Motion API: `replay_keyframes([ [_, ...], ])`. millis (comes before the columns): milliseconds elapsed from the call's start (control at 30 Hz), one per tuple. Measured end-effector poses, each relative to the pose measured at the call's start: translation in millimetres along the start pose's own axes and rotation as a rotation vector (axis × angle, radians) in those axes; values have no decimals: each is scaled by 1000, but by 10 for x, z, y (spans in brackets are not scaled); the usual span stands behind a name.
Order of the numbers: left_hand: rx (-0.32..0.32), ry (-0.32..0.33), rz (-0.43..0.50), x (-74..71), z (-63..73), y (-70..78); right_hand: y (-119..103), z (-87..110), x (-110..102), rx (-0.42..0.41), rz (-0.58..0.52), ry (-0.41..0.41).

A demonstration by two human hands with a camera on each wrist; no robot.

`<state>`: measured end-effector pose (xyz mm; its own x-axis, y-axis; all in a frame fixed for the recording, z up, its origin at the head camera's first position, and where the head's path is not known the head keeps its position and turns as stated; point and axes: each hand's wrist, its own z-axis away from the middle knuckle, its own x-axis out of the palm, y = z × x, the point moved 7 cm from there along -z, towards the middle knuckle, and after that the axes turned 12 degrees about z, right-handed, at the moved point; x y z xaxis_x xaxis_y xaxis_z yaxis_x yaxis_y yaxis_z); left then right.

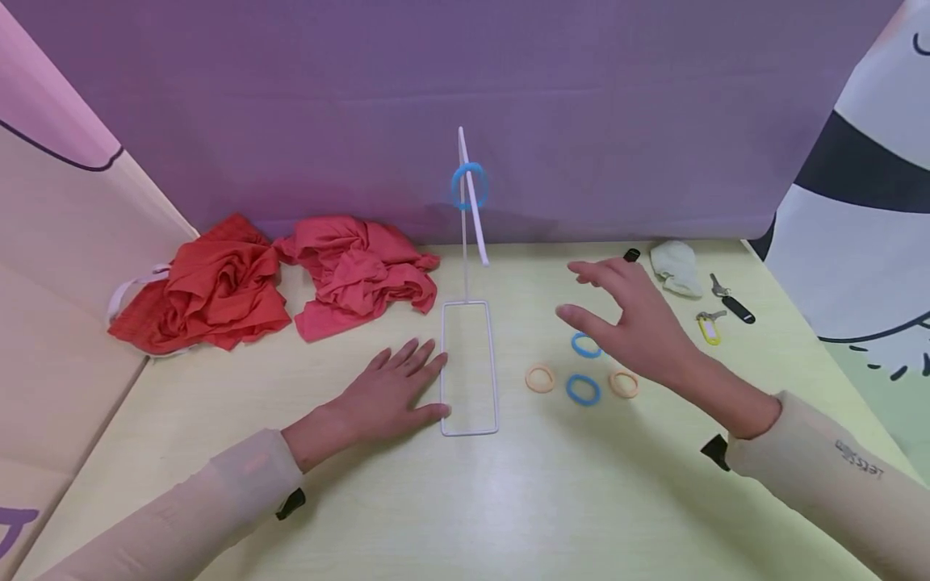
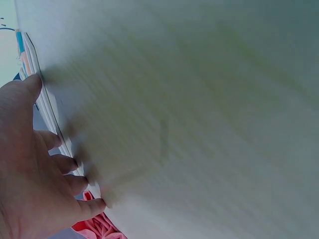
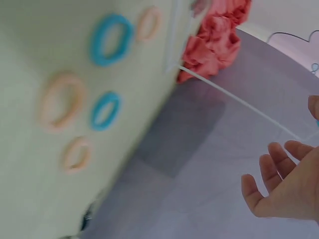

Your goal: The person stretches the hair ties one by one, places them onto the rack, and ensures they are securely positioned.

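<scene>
A thin white wire stand point(image 1: 496, 387) has a rectangular base on the table and an upright with a slanting arm. One blue ring point(image 1: 454, 187) hangs on that arm. My left hand point(image 1: 388, 391) rests with spread fingers at the base's left side; its fingertips touch or nearly touch the wire. Raised above the table to the right, my right hand point(image 1: 632, 319) has its thumb and fingers apart and holds nothing. Beneath it lie several loose rings, among them a blue ring point(image 1: 570, 388) and a peach ring point(image 1: 528, 378). The right wrist view shows another peach ring point(image 3: 76, 168), blurred.
Crumpled red cloth point(image 1: 225, 282) and pinkish-red cloth point(image 1: 363, 270) lie at the back left. At the back right are a white cloth bundle point(image 1: 676, 266), a key with a black tag point(image 1: 738, 310) and one with a yellow tag point(image 1: 708, 329). A purple curtain point(image 1: 327, 121) hangs behind.
</scene>
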<state>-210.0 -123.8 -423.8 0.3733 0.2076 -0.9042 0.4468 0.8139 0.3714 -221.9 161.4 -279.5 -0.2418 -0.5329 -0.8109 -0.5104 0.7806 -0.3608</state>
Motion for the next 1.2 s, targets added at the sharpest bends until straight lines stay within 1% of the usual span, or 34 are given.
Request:
replay_keyframes([
  [133,-2,1,1,3,-3,-3,191,200,41,68,-3,-72],
  [233,-8,1,-1,12,-4,-13,310,292,75,107,13,-107],
  [367,-7,4,1,20,-1,-9,467,360,150,148,45,-145],
  [533,-11,5,8,11,12,11,700,408,339,157,122,-174],
  [633,-20,-1,8,25,10,-1,801,449,447,171,154,-201],
  [767,-25,-7,8,34,3,-13,864,486,523,172,184,-212],
  [967,-13,4,7,26,-1,-14,897,488,605,125,287,-228],
  [1200,-14,8,10,13,-11,-18,881,476,727,99,404,-304],
])
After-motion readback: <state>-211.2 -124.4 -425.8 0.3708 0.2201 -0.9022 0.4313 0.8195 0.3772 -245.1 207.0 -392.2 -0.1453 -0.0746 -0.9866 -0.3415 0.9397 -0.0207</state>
